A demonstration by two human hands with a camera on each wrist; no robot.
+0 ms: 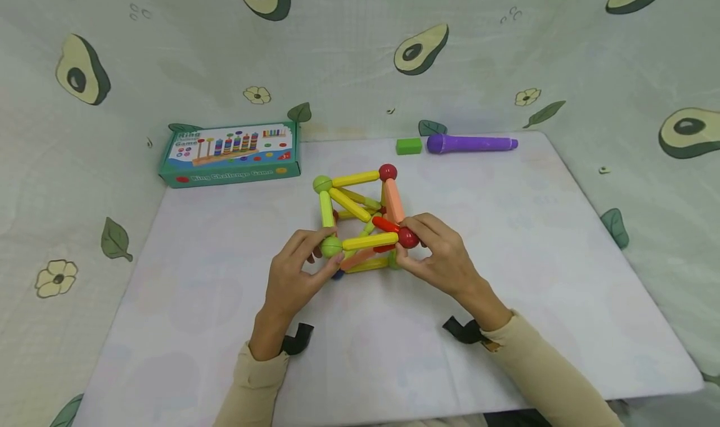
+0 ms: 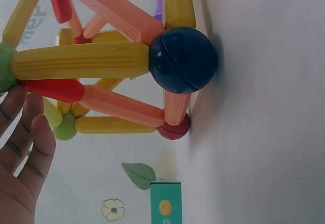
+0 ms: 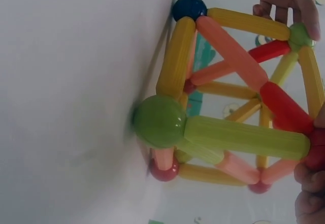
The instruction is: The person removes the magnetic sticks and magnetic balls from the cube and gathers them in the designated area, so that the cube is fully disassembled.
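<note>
A cube-like frame of magnetic rods and balls stands on the table, with a yellow rod along its near top edge. My left hand has thumb and fingers at either side of the light green ball at the near left top corner. At the other end of that rod, my right hand pinches the red ball. Below, a dark blue ball and a green ball form the near bottom corners. Salmon and red rods cross the near side diagonally.
At the table's back left lies a green Ring Challenge Game box. A small green block and a purple toy microphone lie along the back edge. An avocado-print cloth hangs behind the white table.
</note>
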